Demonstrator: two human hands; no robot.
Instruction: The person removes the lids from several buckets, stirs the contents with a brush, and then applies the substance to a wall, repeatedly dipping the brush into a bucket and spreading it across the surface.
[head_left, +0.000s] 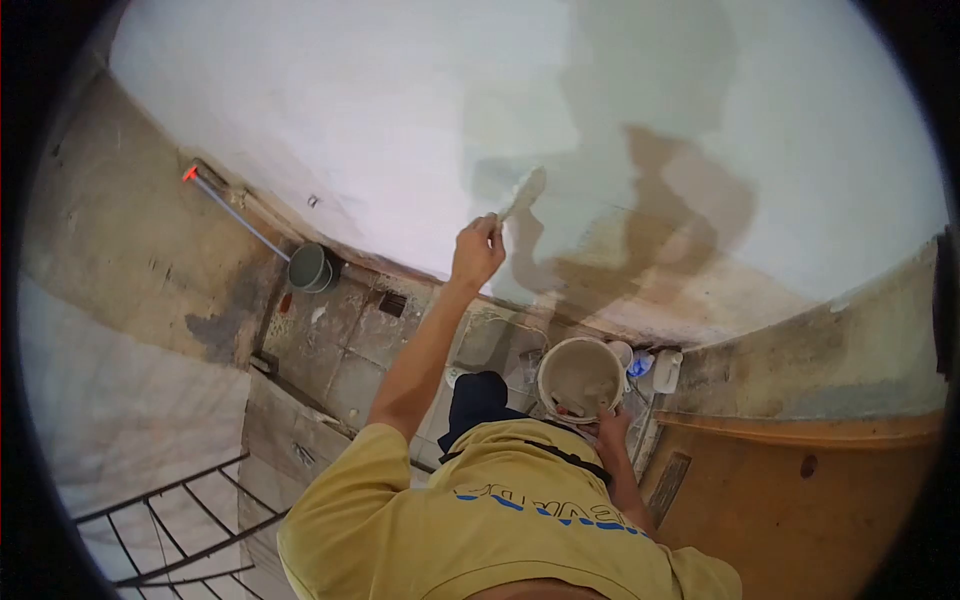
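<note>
My left hand [478,252] is raised to the wall [390,130], its fingers closed around the handle of a putty knife [524,192]. Pale, wet-looking filler coats the blade, which is at the wall surface; whether it touches is hard to tell. Low on the right, my right hand [612,428] grips the rim of a round bucket [543,385], with the fingertips reaching over its inner edge. Greyish paste [580,368] lies in the bucket. A small reddish item [568,410] shows inside near the rim, too small to name.
A dark bucket [310,268] stands at the wall's left corner, with a long-handled tool [240,218] leaning beside it. Next to the paste bucket are a white jug [667,371] and a blue-and-white item [640,363]. A black metal rack [190,520] is at lower left; a wooden panel [790,490] at right.
</note>
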